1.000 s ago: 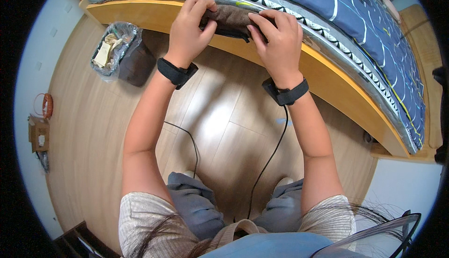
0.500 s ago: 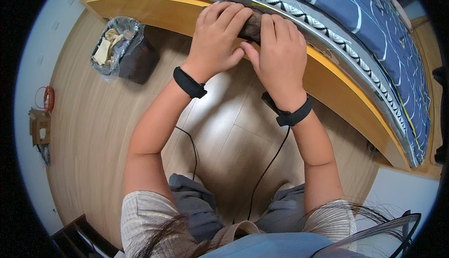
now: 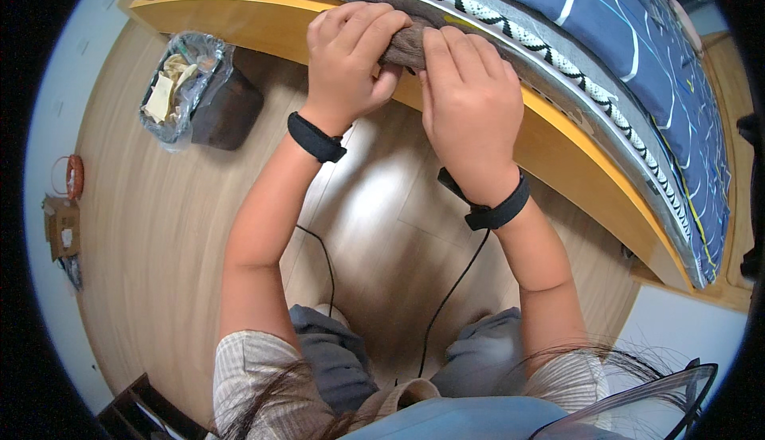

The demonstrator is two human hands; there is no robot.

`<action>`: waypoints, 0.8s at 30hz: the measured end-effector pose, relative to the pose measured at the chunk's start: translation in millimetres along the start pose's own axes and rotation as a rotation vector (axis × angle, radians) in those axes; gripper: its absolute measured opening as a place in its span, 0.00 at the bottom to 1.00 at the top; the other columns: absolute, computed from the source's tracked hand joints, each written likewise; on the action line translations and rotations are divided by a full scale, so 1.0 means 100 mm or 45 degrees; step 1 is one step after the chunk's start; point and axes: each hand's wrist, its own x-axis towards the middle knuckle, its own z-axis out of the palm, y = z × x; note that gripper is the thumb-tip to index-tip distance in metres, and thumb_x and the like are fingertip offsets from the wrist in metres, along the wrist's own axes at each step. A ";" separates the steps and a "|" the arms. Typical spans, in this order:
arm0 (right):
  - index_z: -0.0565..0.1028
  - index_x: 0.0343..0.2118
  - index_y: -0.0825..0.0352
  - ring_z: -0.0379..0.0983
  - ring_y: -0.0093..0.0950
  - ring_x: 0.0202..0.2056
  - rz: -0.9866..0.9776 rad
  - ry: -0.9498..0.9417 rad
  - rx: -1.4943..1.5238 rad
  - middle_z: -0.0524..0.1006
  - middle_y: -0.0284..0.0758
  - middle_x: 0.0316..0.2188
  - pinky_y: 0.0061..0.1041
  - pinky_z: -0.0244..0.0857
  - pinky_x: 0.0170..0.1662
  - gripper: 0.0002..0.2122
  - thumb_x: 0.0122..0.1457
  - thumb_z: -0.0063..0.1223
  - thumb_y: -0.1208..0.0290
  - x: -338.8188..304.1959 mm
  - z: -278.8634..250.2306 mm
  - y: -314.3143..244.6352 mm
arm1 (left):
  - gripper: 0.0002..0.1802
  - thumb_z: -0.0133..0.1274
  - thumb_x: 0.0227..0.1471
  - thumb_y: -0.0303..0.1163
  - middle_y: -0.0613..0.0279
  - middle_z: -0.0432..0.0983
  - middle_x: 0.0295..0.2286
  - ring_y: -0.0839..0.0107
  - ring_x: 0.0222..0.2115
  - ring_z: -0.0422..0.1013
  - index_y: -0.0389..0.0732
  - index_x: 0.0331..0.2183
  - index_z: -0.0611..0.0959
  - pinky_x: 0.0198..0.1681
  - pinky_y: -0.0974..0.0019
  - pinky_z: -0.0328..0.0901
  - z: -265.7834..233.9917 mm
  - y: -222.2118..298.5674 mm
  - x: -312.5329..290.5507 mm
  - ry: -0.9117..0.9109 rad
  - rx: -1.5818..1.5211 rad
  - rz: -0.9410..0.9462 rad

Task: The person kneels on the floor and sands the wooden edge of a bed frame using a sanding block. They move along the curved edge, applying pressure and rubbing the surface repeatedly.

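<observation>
A bunched brown cloth (image 3: 405,46) sits between my two hands at the wooden side rail (image 3: 247,22) of a bed. My left hand (image 3: 347,59) closes its fingers over the cloth's left end, thumb tucked below. Over the right end, my right hand (image 3: 472,97) curls its fingers down, and its thumb lies along the near side. The cloth's ends are hidden under the fingers. Both hands are by the rail's top edge, next to the grey mattress (image 3: 510,45). Each wrist wears a black strap.
A bin (image 3: 227,109) lined with clear plastic and holding crumpled waste stands at the left by the bed. Blue patterned bedding (image 3: 598,9) covers the mattress. Thin black cables (image 3: 454,288) hang from the wrists. A cardboard box (image 3: 62,229) is by the left wall.
Both hands and the cloth have shifted slightly left in the picture. The thumbs, close together before, are now apart, and more of the cloth shows between the hands.
</observation>
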 end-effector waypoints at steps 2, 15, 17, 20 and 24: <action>0.77 0.46 0.69 0.76 0.35 0.44 0.039 -0.059 0.024 0.79 0.37 0.42 0.33 0.70 0.43 0.18 0.49 0.60 0.75 0.04 0.04 -0.06 | 0.23 0.57 0.36 0.30 0.63 0.80 0.43 0.59 0.47 0.73 0.47 0.41 0.83 0.53 0.56 0.61 -0.04 -0.10 0.00 0.008 0.005 0.011; 0.78 0.41 0.74 0.77 0.34 0.37 0.090 -0.357 0.187 0.80 0.40 0.37 0.31 0.73 0.39 0.16 0.46 0.57 0.79 0.48 0.05 -0.19 | 0.20 0.56 0.33 0.31 0.68 0.77 0.37 0.61 0.38 0.70 0.50 0.37 0.82 0.46 0.57 0.58 -0.19 -0.45 0.10 -0.102 -0.082 -0.069; 0.77 0.41 0.73 0.77 0.33 0.38 0.106 -0.387 0.179 0.80 0.39 0.37 0.32 0.73 0.40 0.15 0.47 0.57 0.78 0.52 0.02 -0.20 | 0.20 0.56 0.34 0.30 0.67 0.76 0.36 0.60 0.38 0.68 0.50 0.37 0.81 0.45 0.56 0.57 -0.23 -0.43 0.14 -0.161 -0.100 -0.103; 0.76 0.37 0.70 0.76 0.33 0.36 0.122 -0.351 0.194 0.78 0.37 0.34 0.31 0.72 0.39 0.12 0.48 0.56 0.77 0.56 -0.01 -0.20 | 0.22 0.55 0.35 0.30 0.65 0.74 0.36 0.58 0.39 0.66 0.49 0.39 0.81 0.45 0.54 0.56 -0.30 -0.39 0.20 -0.262 -0.117 -0.139; 0.74 0.29 0.66 0.75 0.32 0.35 0.145 -0.403 0.281 0.77 0.35 0.29 0.31 0.72 0.38 0.04 0.50 0.56 0.74 0.59 -0.03 -0.15 | 0.23 0.55 0.36 0.29 0.60 0.70 0.36 0.54 0.39 0.64 0.47 0.41 0.79 0.45 0.51 0.55 -0.37 -0.39 0.24 -0.429 -0.092 -0.178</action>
